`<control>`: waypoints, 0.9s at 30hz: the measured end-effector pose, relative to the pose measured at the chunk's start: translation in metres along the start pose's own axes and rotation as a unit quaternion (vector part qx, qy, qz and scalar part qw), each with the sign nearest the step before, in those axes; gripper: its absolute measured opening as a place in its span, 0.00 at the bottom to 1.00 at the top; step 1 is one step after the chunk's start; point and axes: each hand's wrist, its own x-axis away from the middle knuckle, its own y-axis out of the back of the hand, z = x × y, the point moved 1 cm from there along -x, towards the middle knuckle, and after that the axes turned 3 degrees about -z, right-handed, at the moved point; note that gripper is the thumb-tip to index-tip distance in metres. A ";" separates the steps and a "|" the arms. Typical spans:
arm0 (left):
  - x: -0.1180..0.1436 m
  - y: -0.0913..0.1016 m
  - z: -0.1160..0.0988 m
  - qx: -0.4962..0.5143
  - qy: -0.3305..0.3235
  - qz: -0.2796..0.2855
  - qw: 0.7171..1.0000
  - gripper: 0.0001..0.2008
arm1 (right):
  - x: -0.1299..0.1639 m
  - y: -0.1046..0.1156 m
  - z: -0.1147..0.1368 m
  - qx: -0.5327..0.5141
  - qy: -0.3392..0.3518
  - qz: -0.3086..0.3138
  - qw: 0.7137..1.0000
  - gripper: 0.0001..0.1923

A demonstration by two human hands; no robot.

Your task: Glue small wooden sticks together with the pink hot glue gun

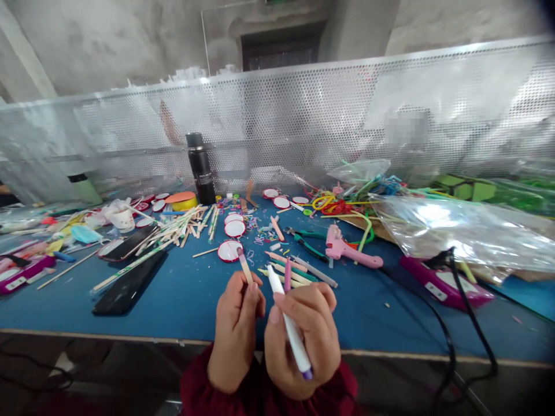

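Observation:
My left hand (236, 335) pinches a thin wooden craft stick (245, 267) that points up and away, over the front edge of the blue table (186, 294). My right hand (306, 341) grips a white marker pen (288, 323) with a purple end, held slanted, and a pink pen (287, 275) sticks up between its fingers. The two hands are close together, almost touching. Just beyond them lie several coloured pens (295, 268) and a round red-rimmed white disc (229, 251).
A pink glue gun (349, 249) lies to the right, green-handled pliers (310, 242) beside it. A black phone (130, 283), wooden sticks (182, 228), a black bottle (200, 167), clear plastic bags (468, 228) and black cables (459, 323) crowd the table. A perforated metal screen (303, 110) closes the back.

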 end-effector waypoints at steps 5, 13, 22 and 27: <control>0.002 0.005 -0.002 -0.012 0.024 0.059 0.998 0.17 | 0.001 0.003 0.004 -0.008 -0.032 0.018 0.999 0.08; 0.002 0.004 0.001 0.016 0.032 0.068 0.997 0.14 | 0.008 0.002 -0.005 0.010 -0.055 0.004 0.998 0.07; 0.002 0.002 -0.004 0.023 0.021 0.062 0.998 0.14 | 0.006 0.003 -0.006 0.018 -0.039 0.048 0.998 0.09; 0.003 0.001 -0.003 0.022 0.022 0.054 0.998 0.16 | 0.008 0.002 -0.007 0.025 -0.041 0.052 0.997 0.08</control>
